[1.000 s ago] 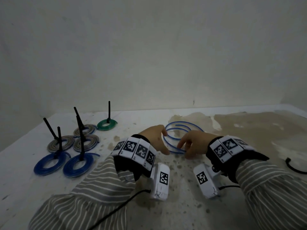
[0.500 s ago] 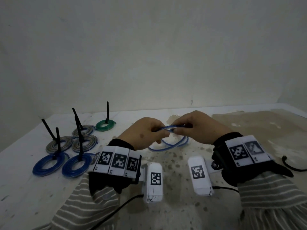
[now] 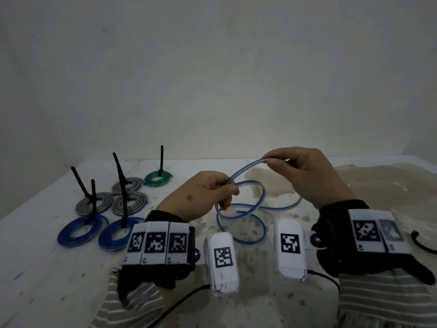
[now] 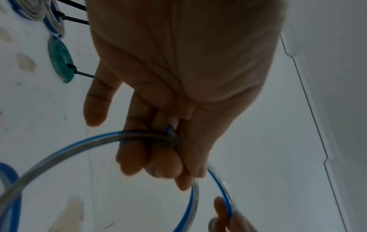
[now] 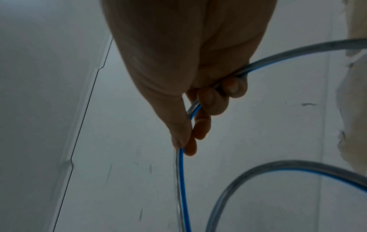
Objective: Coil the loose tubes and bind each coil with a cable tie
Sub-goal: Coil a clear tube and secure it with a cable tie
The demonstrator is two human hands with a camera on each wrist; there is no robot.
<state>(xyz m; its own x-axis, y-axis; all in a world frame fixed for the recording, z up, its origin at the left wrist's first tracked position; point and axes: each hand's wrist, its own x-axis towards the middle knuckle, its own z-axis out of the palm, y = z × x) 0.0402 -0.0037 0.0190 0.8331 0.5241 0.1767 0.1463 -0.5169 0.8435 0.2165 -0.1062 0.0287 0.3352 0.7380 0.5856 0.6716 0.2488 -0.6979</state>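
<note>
A loose clear tube with a blue stripe (image 3: 243, 170) arcs between both hands above the white table (image 3: 47, 268). Its remaining loops (image 3: 250, 223) hang down onto the table below the hands. My left hand (image 3: 228, 192) grips the tube near one end; in the left wrist view the tube (image 4: 59, 150) crosses its curled fingers (image 4: 135, 157). My right hand (image 3: 275, 162), higher and to the right, pinches the tube between thumb and fingers, and the tube (image 5: 181, 180) runs down from that pinch (image 5: 188, 144).
Finished coils lie at the left, each with a black cable tie standing up: two blue coils (image 3: 78, 232), three grey coils (image 3: 128, 203) and one green coil (image 3: 157, 178). A black curved strip (image 3: 423, 245) lies at the right edge. A stained patch (image 3: 378, 185) covers the table's right side.
Both hands lifted the tube off the table and then moved apart. The right hand rose up and to the right, drawing out an arc of tube between the hands.
</note>
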